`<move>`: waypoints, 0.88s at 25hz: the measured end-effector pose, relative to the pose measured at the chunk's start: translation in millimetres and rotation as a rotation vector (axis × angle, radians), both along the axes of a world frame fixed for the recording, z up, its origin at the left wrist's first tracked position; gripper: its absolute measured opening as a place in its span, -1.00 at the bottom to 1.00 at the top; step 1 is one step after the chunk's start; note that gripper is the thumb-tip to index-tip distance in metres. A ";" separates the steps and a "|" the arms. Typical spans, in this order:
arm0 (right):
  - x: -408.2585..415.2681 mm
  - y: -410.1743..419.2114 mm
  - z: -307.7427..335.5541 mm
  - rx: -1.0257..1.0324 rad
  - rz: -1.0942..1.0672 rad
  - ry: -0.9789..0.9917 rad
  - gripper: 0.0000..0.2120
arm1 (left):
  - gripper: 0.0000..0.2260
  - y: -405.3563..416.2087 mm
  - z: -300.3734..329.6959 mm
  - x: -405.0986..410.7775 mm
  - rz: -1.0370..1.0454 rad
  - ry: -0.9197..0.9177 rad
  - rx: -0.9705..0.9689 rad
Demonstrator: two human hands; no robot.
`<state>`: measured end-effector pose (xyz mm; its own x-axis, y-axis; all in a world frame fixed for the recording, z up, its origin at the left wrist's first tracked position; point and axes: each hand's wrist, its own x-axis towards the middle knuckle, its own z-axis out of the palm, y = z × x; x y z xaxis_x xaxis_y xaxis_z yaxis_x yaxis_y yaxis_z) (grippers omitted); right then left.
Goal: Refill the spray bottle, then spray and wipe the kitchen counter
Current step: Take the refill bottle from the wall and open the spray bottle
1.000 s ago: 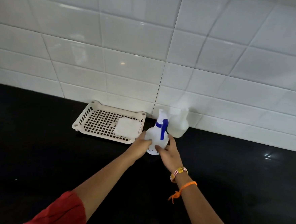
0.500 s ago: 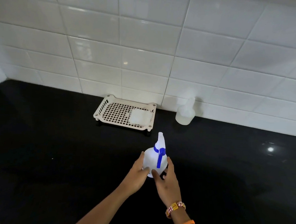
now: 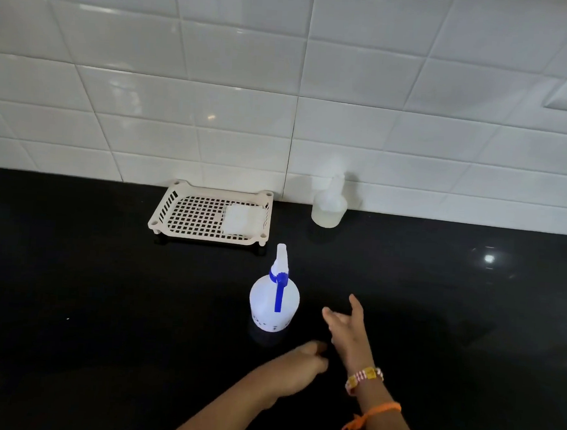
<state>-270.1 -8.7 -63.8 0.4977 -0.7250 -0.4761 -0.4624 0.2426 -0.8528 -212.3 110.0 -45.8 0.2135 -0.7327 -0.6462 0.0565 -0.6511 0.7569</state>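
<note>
From the head camera, you are looking down at a black kitchen counter (image 3: 101,303) backed by a white tiled wall (image 3: 235,117). The spray bottle (image 3: 274,298), white with a blue trigger, is standing upright on the counter in front of you, with its spray head screwed on. Neither hand is touching it. Your right hand (image 3: 346,323) is hovering just beside the bottle on its right, fingers spread and holding nothing. Your left hand (image 3: 302,360) is hanging lower, nearer you, blurred; its fingers are looking loosely curled with nothing in them.

Near the wall, a cream slotted tray (image 3: 188,216) is sitting with a folded white cloth (image 3: 244,218) lying in its right end. To its right, against the tiles, a second, cloudy bottle (image 3: 329,206) is standing; it is probably the refill supply, though you cannot read any label.

Judging by this, the task is looking barely begun: the spray head is not yet off, the counter is showing no wet patches or streaks, and the cloth is lying untouched. Refilling, spraying and wiping are all remaining.
</note>
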 end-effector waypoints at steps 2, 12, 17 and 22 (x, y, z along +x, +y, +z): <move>17.3 -39.0 9.6 0.005 -0.021 -0.059 -0.31 | -0.50 -53.4 11.4 14.1 0.162 -0.008 -0.043; 142.8 -187.8 0.1 0.057 0.086 -0.035 -0.36 | -0.51 -213.9 1.2 134.6 1.019 0.070 -0.256; 182.2 -215.2 -18.1 -0.048 0.147 -0.092 -0.23 | -0.51 -249.1 -18.5 167.2 1.072 0.015 -0.342; 186.9 -220.7 -19.6 -0.085 0.213 -0.155 -0.29 | -0.52 -260.5 -22.0 158.9 1.064 -0.012 -0.360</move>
